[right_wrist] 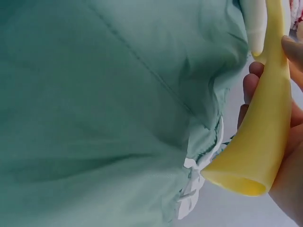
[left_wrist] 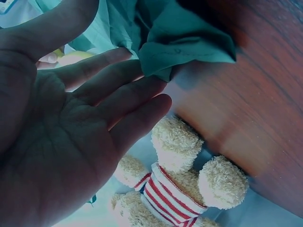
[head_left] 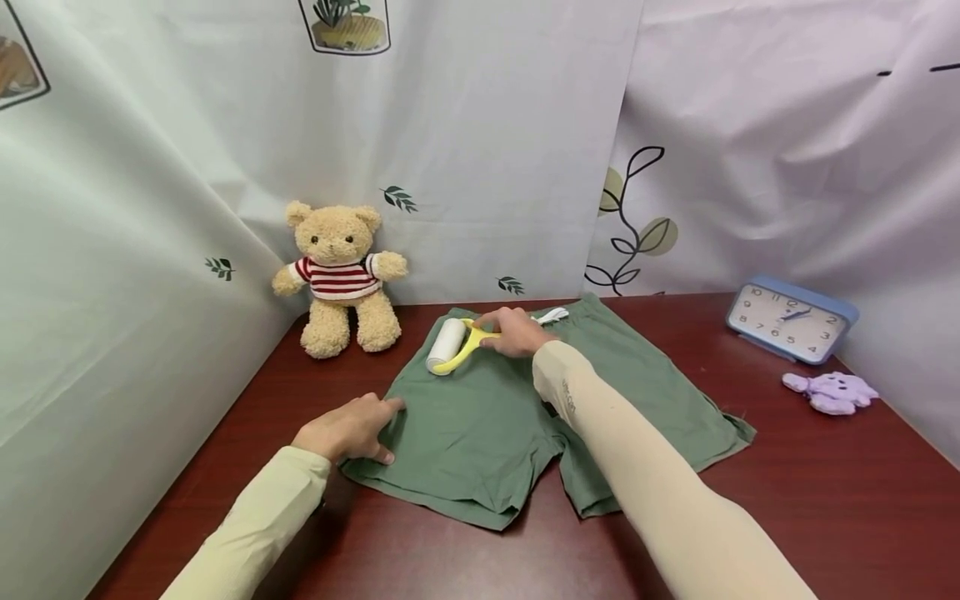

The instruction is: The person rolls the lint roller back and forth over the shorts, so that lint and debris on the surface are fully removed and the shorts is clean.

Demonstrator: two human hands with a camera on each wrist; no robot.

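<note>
Green shorts (head_left: 465, 433) lie spread on the dark red table, waistband toward the back wall. A lint roller with a white roll and a yellow handle (right_wrist: 265, 123) is gripped in my right hand (head_left: 517, 332). Its white roll (head_left: 447, 343) sits over the upper left part of the shorts, near the waistband. My left hand (head_left: 358, 428) rests at the left edge of the shorts, fingers fairly straight. In the left wrist view the left palm (left_wrist: 66, 123) shows with extended fingers, their tips by the green cloth (left_wrist: 184, 47).
A teddy bear (head_left: 339, 279) in a striped shirt leans on the back wall at left. At the right stand a blue clock (head_left: 791, 321) and a small purple plush toy (head_left: 832, 392). White drawstring (head_left: 553, 315) lies at the waistband. Patterned curtains enclose the table (head_left: 420, 554).
</note>
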